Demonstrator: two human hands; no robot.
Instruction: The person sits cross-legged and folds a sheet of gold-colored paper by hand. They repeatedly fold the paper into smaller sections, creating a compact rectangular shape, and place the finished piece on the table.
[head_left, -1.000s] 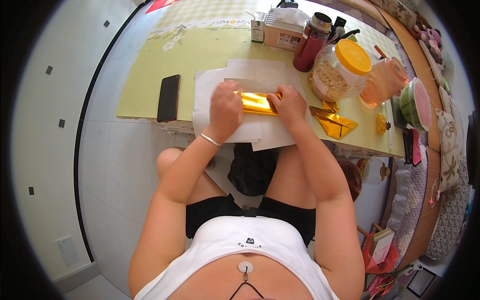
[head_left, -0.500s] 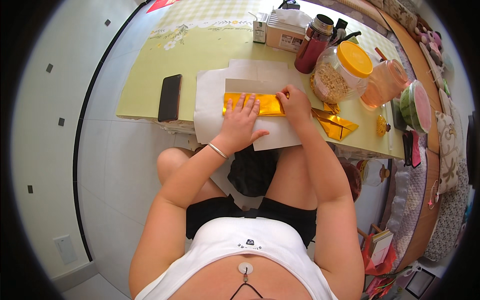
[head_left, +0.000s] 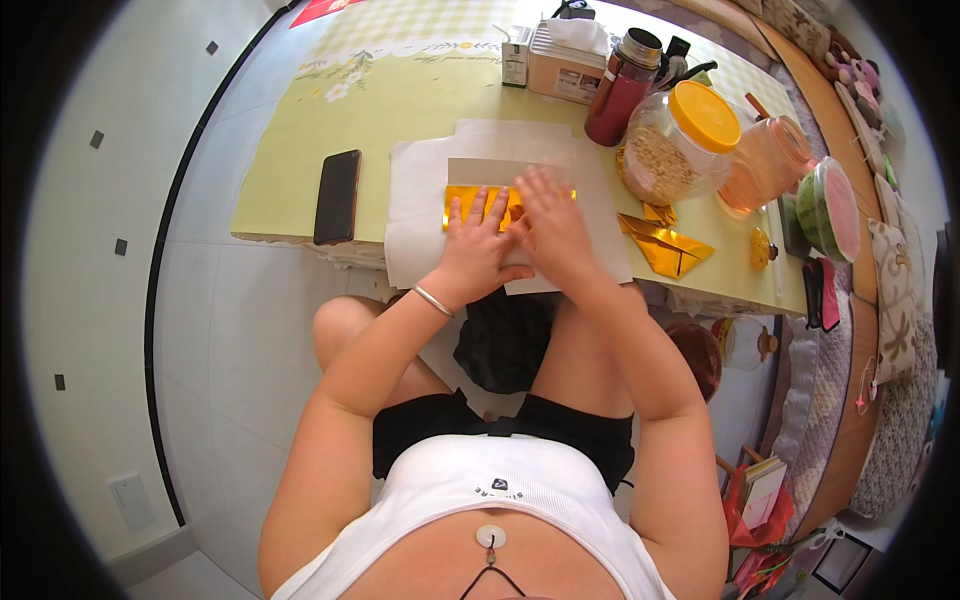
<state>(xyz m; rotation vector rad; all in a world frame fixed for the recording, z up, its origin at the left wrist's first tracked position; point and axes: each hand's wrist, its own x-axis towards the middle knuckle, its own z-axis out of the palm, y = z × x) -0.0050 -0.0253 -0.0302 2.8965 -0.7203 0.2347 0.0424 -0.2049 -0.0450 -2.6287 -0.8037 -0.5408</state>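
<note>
A sheet of gold foil paper (head_left: 457, 193) lies folded into a strip, with a pale flap (head_left: 480, 171) along its far side. It rests on white paper sheets (head_left: 412, 190) at the table's near edge. My left hand (head_left: 478, 245) lies on the strip, fingers spread, pressing it flat. Beside it, my right hand (head_left: 550, 225) is stretched out across the strip's right part, slightly blurred, its thumb side close to my left hand. Part of the strip is hidden under both hands. A folded gold foil piece (head_left: 665, 247) lies to the right.
A black phone (head_left: 338, 197) lies on the left of the table. Toward the right stand a drink carton (head_left: 515, 60), a tissue box (head_left: 565, 65), a dark red thermos (head_left: 620, 90), a yellow-lidded jar (head_left: 665, 160), a pink-tinted jar (head_left: 765, 165) and a cut watermelon (head_left: 828, 212).
My right hand has let go of the strip's right end and moved left across it, its fingers now straightened. My left hand has stayed in place on the foil.
</note>
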